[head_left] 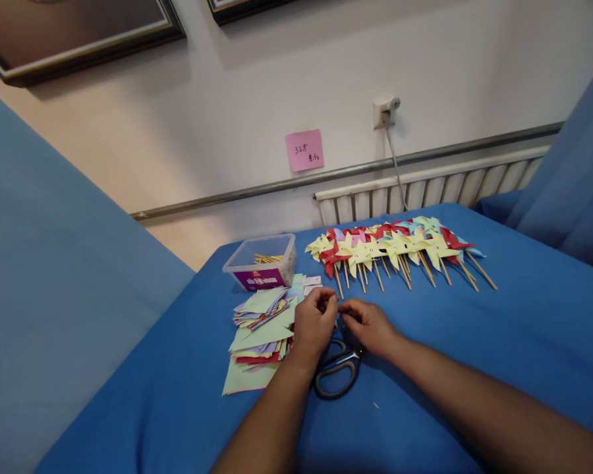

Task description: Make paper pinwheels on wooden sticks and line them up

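My left hand [317, 321] and my right hand [368, 324] meet over the blue table, fingertips almost touching. The fingers of both are curled and pinched; whatever lies between them is too small or hidden to make out. Just under them rests a pair of scissors [337, 383] with dark handles, its blades partly covered by my right hand. Left of my left hand are stacks of cut coloured paper [261, 342] in green, purple, yellow and red. Beyond my hands lie many finished paper pinwheels [395, 247] on wooden sticks, mostly yellow and red.
A clear plastic tub [259, 263] with a purple label holds thin wooden sticks [268, 259] behind the paper. Blue cloth [153, 395] covers the table. A radiator [435, 187], a metal rail [257, 191] and a plugged socket [383, 115] line the wall. Blue curtains [54, 263] hang at both sides.
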